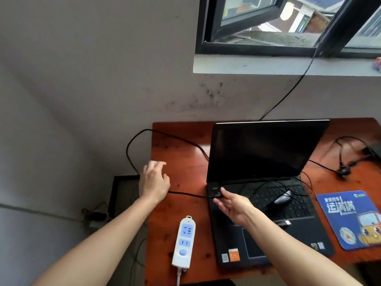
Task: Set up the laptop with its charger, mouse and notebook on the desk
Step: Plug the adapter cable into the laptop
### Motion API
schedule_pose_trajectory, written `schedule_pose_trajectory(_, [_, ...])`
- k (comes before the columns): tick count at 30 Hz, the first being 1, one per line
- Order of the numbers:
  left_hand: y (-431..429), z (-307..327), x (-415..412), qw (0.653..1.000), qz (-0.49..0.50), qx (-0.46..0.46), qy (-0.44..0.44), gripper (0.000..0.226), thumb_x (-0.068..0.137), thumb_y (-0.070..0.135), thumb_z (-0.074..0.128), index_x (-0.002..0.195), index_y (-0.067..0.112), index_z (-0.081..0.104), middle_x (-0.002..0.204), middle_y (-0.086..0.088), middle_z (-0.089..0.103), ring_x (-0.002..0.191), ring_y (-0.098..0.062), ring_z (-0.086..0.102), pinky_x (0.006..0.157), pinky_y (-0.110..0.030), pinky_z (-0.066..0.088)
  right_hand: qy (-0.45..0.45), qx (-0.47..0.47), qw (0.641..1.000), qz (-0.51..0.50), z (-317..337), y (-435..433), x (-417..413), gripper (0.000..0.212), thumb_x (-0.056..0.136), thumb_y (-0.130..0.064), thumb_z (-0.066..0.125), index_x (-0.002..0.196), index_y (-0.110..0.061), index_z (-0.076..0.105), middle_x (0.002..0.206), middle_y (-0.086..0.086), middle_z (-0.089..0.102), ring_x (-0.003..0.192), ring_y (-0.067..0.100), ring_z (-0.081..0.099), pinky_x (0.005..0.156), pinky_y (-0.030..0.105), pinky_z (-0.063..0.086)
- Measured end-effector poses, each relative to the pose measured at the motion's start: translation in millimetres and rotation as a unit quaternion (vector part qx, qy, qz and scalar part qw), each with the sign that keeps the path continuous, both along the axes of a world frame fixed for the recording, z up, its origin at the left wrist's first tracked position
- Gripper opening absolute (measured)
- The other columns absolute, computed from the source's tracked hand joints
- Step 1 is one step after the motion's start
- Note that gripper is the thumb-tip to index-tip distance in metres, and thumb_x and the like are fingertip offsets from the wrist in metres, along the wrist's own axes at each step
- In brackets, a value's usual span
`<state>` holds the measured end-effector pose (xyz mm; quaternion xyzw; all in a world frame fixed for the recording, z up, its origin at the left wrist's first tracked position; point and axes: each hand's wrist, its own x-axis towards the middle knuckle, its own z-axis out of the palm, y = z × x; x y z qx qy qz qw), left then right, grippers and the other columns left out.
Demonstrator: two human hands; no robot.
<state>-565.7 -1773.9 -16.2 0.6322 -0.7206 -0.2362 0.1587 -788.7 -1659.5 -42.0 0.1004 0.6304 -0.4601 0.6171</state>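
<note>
A black laptop point(266, 153) stands open with a dark screen on the red-brown wooden desk point(185, 153). A black mouse point(282, 198) with its cord lies on the keyboard. The black charger brick point(214, 189) rests at the laptop's left hinge corner, its cable point(165, 136) looping off the desk's left edge. My right hand point(233, 205) hovers with spread fingers, fingertips touching the brick. My left hand point(153, 182) floats open over the desk's left edge, just above the cable. No notebook is in view.
A white and blue power strip point(184, 242) lies at the desk's front left. A blue mouse pad point(350, 219) sits right of the laptop. Black cables and an adapter point(348, 164) lie at the back right. A window is above; a dark frame point(119, 193) leans below left.
</note>
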Motion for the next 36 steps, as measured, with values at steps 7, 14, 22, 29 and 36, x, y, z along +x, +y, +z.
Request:
schedule_pose_trajectory(7, [56,-46,-7,0.947,0.093,0.308,0.021,0.016,0.089,0.027,0.058,0.086,0.016,0.069,0.089,-0.007,0.071,0.081,-0.026,0.068,0.072,-0.035,0.055,-0.006,0.045,0.997,0.063,-22,-1,19,0.008,0.083,-0.004,0.072,0.084,0.003,0.067,0.063,0.011,0.068,0.067,0.024,0.07,0.053,0.026,0.059])
schedule_pose_trajectory(14, [79,-74,-20,0.989,-0.056,0.136,-0.033,0.014,0.083,0.026,0.059,0.095,0.02,0.062,0.101,0.003,0.057,0.098,-0.018,0.053,0.079,-0.034,0.047,0.084,0.032,0.975,0.201,-34,-1,11,0.018,0.087,-0.014,0.071,0.095,0.002,0.066,0.07,0.013,0.072,0.063,0.021,0.071,0.053,0.025,0.057])
schedule_pose_trajectory(22, [71,-67,-44,0.905,0.223,0.26,0.252,0.012,0.082,0.015,0.062,0.07,0.011,0.061,0.066,-0.003,0.067,0.06,-0.018,0.061,0.053,-0.029,0.045,0.264,-0.037,0.879,0.396,-34,-4,-5,0.025,0.086,-0.027,0.071,0.083,-0.003,0.072,0.076,0.013,0.074,0.061,0.021,0.07,0.055,0.029,0.053])
schedule_pose_trajectory(29, [87,-68,-27,0.994,-0.067,-0.015,-0.079,0.013,0.082,0.027,0.06,0.093,0.023,0.064,0.1,0.007,0.057,0.099,-0.016,0.051,0.08,-0.029,0.042,0.304,-0.068,0.86,0.404,-43,-1,-8,0.02,0.078,-0.025,0.08,0.071,-0.008,0.072,0.063,0.006,0.072,0.056,0.017,0.07,0.051,0.023,0.052])
schedule_pose_trajectory(36, [90,-80,-42,0.956,-0.244,0.115,-0.111,0.034,0.096,0.046,0.043,0.111,0.025,0.065,0.103,0.006,0.063,0.103,-0.015,0.056,0.099,-0.027,0.027,0.303,-0.084,0.848,0.426,-46,0,-4,0.017,0.086,-0.025,0.071,0.076,-0.011,0.069,0.068,0.005,0.072,0.059,0.015,0.071,0.055,0.034,0.057])
